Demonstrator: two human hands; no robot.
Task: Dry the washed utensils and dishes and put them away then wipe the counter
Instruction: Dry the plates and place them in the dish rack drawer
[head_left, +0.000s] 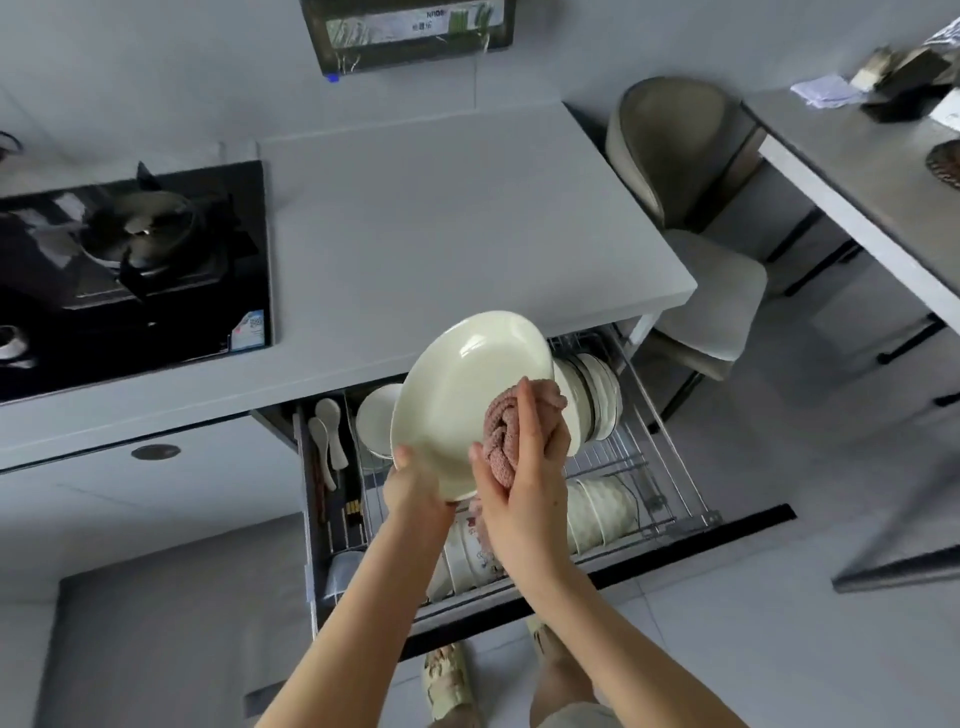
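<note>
2 hands share the job: the left hand (415, 483) grips the plate (462, 395) by its lower rim to steady it, while the right hand (519, 478) clutches a bunched pink cloth (500, 441) against its face, probably drying it. The plate hangs tilted above the open drawer rack (626, 460), likely its destination.

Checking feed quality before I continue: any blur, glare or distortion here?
Head view: wide-angle distortion bends the counter and table edges; plate, cloth, left hand and right hand sharp; soft sheen on the plate, no harsh glare; hob smeared; light even, shadows faint.
</note>
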